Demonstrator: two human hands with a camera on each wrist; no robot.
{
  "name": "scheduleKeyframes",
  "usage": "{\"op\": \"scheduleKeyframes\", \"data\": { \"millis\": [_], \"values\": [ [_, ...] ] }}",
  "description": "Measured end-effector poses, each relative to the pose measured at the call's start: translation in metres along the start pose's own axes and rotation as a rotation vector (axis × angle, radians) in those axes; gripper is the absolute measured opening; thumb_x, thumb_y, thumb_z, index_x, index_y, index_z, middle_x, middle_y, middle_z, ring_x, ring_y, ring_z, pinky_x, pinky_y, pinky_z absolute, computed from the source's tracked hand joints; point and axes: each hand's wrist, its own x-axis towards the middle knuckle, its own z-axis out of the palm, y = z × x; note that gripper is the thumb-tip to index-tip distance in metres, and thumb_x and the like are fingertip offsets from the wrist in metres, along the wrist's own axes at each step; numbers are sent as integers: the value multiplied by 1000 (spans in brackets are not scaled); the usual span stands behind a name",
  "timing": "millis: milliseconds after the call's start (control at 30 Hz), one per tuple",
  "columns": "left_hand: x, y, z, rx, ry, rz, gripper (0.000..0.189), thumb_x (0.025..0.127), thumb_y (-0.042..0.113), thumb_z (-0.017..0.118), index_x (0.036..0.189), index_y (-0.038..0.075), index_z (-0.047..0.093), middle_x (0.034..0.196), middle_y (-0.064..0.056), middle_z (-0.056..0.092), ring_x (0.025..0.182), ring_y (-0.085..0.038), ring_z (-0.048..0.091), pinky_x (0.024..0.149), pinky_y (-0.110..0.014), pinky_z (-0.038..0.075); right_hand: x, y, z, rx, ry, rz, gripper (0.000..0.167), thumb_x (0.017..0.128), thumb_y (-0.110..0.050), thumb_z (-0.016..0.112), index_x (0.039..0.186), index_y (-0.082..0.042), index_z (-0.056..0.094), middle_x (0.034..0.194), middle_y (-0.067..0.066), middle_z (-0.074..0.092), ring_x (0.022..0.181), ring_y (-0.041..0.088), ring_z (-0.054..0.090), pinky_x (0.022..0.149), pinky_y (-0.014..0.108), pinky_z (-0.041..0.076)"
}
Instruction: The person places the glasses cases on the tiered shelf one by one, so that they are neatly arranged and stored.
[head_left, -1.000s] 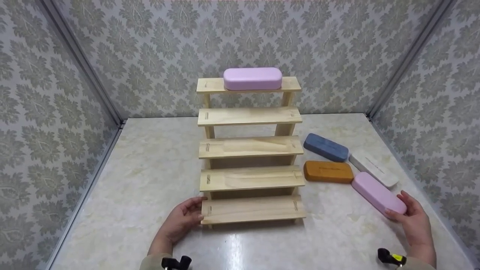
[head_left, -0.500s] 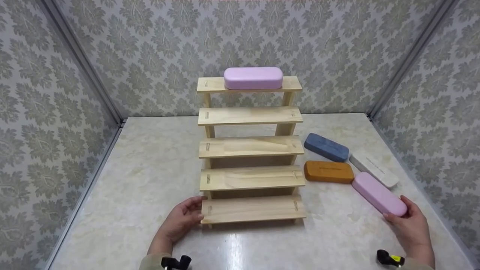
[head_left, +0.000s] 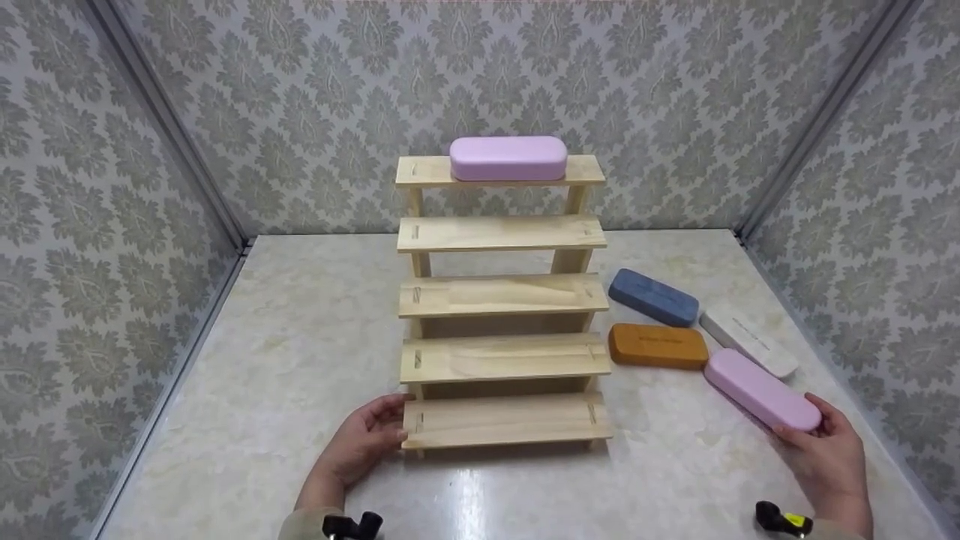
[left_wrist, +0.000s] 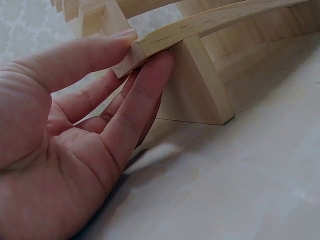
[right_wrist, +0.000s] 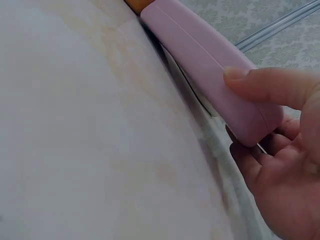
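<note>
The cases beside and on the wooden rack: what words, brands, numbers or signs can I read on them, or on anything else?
No text is readable.
Orange case: dark print on top, too small and blurred.
White case: a line of print on top, also too small.
Blue case: cannot tell whether it bears print.
Front pink case and top pink case: no lettering shows.
Wooden rack: none shows.
</note>
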Motion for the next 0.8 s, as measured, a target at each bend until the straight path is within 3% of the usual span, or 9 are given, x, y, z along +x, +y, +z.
{"op": "scheduleKeyframes", "data": {
  "millis": [167,300,433,567,800],
  "values": [
    [1,0,0,-9,2,-14,65,88,-6,69,147,-8,40,125,-4,61,113,-15,65,91,-26,60,-6,-8,-1,-61,42,-45,101,81,-6,86,163,-23,30,172,4,24,156,11,25,127,25,25],
    [1,0,0,-2,2,-9,65,88,-6,70,146,-8,41,124,-3,62,113,-15,65,93,-26,59,-12,-11,-4,-1,48,-55,95,83,-7,84,161,-25,33,167,-5,33,154,8,28,124,19,28],
    [2,-1,-1,-5,-11,2,62,88,-6,69,145,-6,44,123,-2,62,113,-15,65,96,-26,58,-18,-17,-5,59,42,-77,92,82,-8,86,159,-26,39,153,-12,45,148,5,36,105,5,41],
    [1,-2,-2,-10,-29,21,58,89,-6,68,143,-4,46,123,-2,62,113,-14,65,95,-26,58,-22,-25,-5,176,0,-166,84,83,0,83,155,-20,44,134,-18,54,139,2,42,84,-1,47],
    [1,-1,-1,-5,-13,22,59,88,-5,71,142,-6,46,124,-2,63,114,-14,65,96,-26,58,-29,-42,0,311,-74,-330,70,83,13,76,144,-16,56,112,-25,63,111,-7,55,80,3,52]
  ]
}}
